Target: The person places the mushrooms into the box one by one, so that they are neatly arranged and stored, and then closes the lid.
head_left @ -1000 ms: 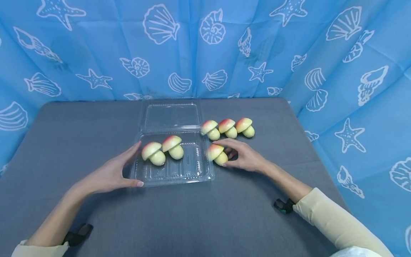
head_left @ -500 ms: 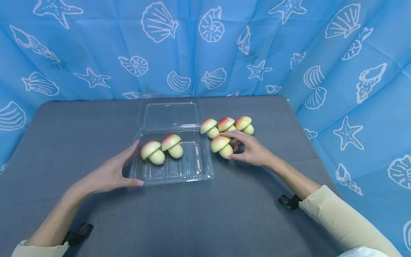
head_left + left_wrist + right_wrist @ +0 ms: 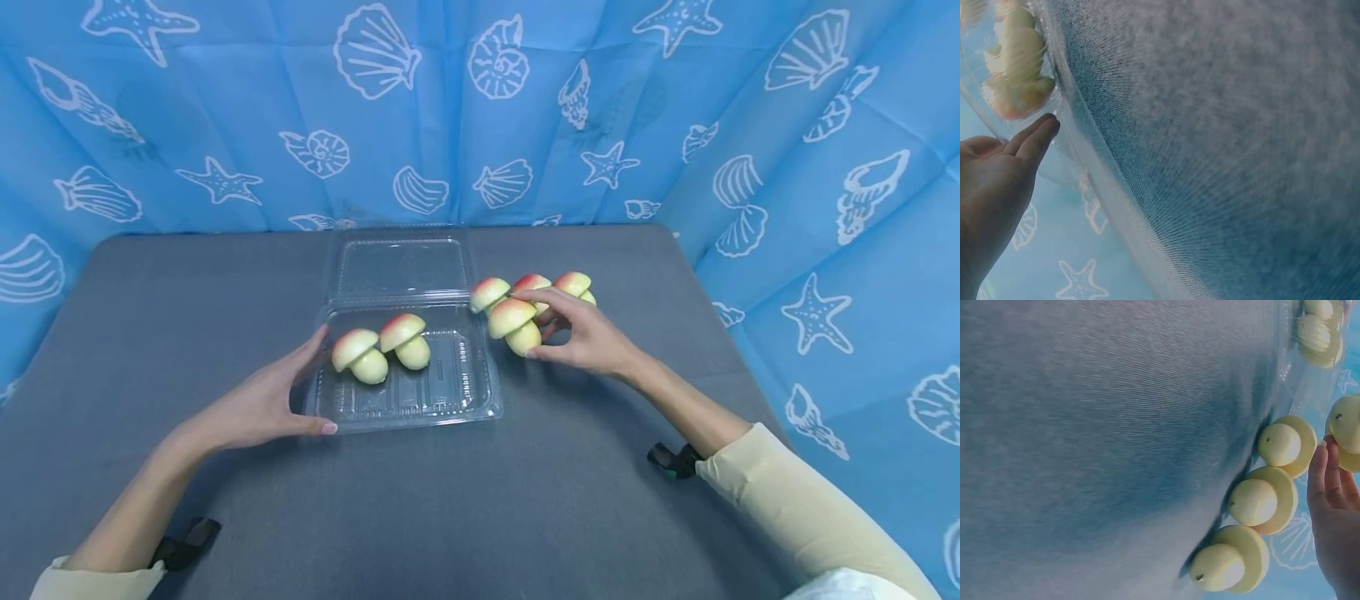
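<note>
My right hand (image 3: 588, 337) pinches a toy mushroom (image 3: 513, 319), pale yellow-green with a reddish cap, between thumb and fingers; it overlaps the row behind in the head view. In the right wrist view the held mushroom (image 3: 1346, 425) appears above the fingertips. An open clear plastic clamshell box (image 3: 450, 400) lies left of it, its lid (image 3: 401, 271) folded back. Two like mushrooms, one on the left (image 3: 362, 358) and one beside it (image 3: 407, 340), lie in the tray. At the box's left side rests my left hand (image 3: 247, 408), thumb spread from straight fingers, fingertips right at the wall.
Behind the held mushroom stand three more in a row: a left one (image 3: 489, 292), a middle one (image 3: 532, 283) and a right one (image 3: 573, 283), partly covered by my right hand. Grey cloth covers the table (image 3: 420, 508). A blue shell-print curtain (image 3: 435, 108) hangs behind.
My right hand has moved the held mushroom from beside the tray's right edge farther back, toward the row. My left hand and the box have stayed in place.
</note>
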Tool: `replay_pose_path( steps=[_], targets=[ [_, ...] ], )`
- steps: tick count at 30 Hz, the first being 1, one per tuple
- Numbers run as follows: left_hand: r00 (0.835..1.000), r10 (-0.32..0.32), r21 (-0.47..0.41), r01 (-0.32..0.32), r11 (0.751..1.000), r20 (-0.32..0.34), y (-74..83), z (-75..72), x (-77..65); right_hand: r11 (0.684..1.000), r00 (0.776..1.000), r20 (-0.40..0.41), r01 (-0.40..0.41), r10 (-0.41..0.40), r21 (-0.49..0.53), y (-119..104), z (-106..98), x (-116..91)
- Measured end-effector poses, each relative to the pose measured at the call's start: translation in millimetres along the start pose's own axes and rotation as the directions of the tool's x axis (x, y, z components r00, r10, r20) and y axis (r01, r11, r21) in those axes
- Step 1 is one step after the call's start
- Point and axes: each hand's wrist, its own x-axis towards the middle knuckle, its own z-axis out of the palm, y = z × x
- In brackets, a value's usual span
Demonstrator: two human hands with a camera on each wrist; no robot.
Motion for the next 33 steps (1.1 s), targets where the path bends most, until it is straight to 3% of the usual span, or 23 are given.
replay_pose_path(
  steps=[8,23,33],
  targets=[
    [1.000,-0.002,-0.009,0.002,1.000,-0.001,1.2,-0.7,0.3,0.998,1.000,-0.005,0.018,-0.018,0.064,2,6,14],
    [1.000,-0.025,-0.007,0.025,1.000,0.004,1.0,-2.0,-1.0,0.996,0.998,0.019,0.055,-0.057,0.064,-9,19,37],
    [1.000,-0.027,0.011,0.027,1.000,0.012,0.9,-1.6,1.4,0.995,0.995,0.044,0.091,-0.092,0.031,-3,31,43]
  ],
)
